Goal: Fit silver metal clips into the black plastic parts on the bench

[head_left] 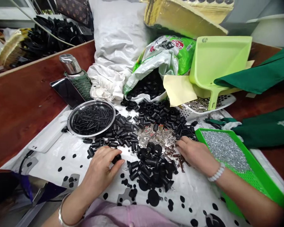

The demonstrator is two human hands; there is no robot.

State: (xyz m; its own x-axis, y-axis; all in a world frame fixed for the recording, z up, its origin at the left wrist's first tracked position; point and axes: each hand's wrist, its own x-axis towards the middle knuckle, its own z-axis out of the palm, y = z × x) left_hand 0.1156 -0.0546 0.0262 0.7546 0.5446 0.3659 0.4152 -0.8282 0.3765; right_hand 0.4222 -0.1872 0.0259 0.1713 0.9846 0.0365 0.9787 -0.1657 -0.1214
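Observation:
My left hand (103, 165) is closed in a pinch on a small black plastic part (116, 158), mostly covered by the fingers. At the right edge of the pile of thin metal pieces (159, 135) is my right hand (195, 154), its fingers bent together and pointing down; whatever lies at the tips is hidden. Between the hands sits a heap of flared black plastic parts (153, 167). Short black cylinders (123, 129) lie scattered behind the left hand. A few brownish metal strips (181, 160) rest beneath the right hand.
A round metal tray (113, 126) of black ribbed pieces stands at left, near a phone (67, 91) and a flask (72, 66). At right, a green tray (265, 179) holds small silvery parts. A dustpan (220, 63) leans behind, beside a bag (184, 52) of black parts.

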